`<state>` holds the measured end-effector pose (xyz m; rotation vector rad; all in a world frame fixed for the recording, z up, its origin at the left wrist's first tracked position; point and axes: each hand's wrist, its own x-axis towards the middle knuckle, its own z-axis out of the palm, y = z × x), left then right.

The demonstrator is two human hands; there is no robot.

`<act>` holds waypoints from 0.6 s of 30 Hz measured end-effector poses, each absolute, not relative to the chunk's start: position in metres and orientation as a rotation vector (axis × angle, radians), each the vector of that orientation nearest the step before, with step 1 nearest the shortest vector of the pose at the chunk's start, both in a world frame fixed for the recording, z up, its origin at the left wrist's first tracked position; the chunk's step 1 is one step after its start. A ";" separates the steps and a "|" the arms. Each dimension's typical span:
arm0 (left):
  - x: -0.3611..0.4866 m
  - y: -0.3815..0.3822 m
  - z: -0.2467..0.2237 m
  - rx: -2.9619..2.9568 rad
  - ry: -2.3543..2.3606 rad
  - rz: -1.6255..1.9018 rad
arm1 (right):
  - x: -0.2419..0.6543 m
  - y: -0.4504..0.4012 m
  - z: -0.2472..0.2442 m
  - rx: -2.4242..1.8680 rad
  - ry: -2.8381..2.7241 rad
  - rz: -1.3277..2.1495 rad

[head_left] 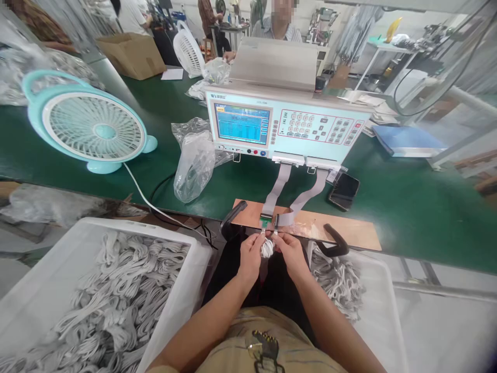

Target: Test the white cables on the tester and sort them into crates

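The coiled white cable (267,248) hangs between my two grips, its ends raised toward the wooden strip (357,233). My left hand (250,254) pinches one end just below the green board (264,223); my right hand (290,253) closes on the other, at the dark connector (276,223). Short, square pinches near the ends, with the coil slack, should spare the contacts. Beyond both grips, grey ribbons (275,192) run up to the tester (240,95).
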<state>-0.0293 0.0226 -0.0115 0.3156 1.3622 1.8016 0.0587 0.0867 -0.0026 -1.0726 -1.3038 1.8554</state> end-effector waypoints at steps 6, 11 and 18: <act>-0.026 0.027 -0.022 0.293 1.344 1.818 | 0.058 0.086 -0.003 -1.062 -1.292 1.881; -0.037 0.018 -0.003 0.642 1.630 1.613 | 0.057 0.084 -0.006 -1.138 -1.305 1.814; -0.129 -0.093 0.038 1.289 2.339 1.406 | 0.058 0.084 -0.003 -1.161 -1.379 1.802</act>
